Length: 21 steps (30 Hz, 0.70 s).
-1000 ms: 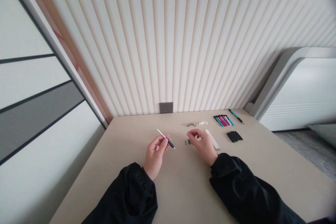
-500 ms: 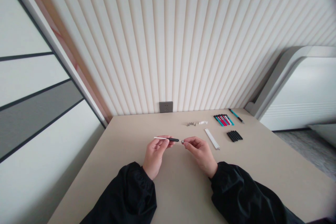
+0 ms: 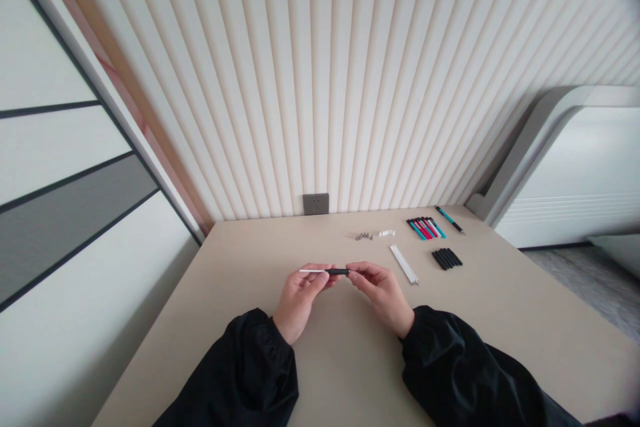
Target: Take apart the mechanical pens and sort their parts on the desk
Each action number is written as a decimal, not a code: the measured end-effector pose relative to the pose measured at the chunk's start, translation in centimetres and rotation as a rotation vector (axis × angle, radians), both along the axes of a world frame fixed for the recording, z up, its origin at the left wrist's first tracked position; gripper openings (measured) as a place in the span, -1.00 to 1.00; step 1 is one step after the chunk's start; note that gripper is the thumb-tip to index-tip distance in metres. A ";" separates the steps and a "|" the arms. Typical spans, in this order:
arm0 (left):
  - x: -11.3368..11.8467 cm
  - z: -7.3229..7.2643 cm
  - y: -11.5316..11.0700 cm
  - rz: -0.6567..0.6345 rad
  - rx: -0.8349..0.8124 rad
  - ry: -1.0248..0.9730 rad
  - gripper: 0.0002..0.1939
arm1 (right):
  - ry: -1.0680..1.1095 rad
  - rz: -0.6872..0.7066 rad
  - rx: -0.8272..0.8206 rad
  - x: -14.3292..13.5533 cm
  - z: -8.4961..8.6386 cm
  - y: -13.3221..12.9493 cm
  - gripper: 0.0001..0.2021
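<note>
My left hand (image 3: 299,295) pinches a black pen grip (image 3: 337,271), and a thin white refill (image 3: 311,271) sticks out of it to the left. At the right end of the grip, the fingertips of my right hand (image 3: 383,291) are closed on a small tip piece, mostly hidden by the fingers. The grip lies level between both hands, above the table. Beyond my right hand are white refills (image 3: 404,264), small metal tips (image 3: 365,236) and small white pieces (image 3: 387,233).
On the beige table (image 3: 240,247), several black grips (image 3: 447,259) lie at the right. Behind them are several coloured pen barrels (image 3: 426,228) and a blue and black pen (image 3: 451,220). A dark socket (image 3: 316,204) sits on the ribbed wall.
The black grip and white refill have moved slightly right and become level. The gap between the grip and my right fingertips has closed, and the metal end is now mostly covered.
</note>
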<state>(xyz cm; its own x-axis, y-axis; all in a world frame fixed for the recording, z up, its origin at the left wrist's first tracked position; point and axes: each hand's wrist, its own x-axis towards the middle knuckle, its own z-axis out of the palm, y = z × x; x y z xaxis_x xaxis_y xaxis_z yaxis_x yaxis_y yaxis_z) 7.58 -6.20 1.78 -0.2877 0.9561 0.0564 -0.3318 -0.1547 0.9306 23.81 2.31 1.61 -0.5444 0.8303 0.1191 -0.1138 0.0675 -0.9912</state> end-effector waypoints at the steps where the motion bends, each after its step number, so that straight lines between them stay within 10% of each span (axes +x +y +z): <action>1: 0.0 0.0 0.0 -0.015 -0.006 -0.011 -0.74 | 0.002 0.013 0.001 0.0 0.0 0.0 -0.65; 21: -0.5 0.0 -0.2 0.204 -0.058 0.511 -0.75 | -0.137 0.009 0.131 0.1 -1.2 0.5 -0.69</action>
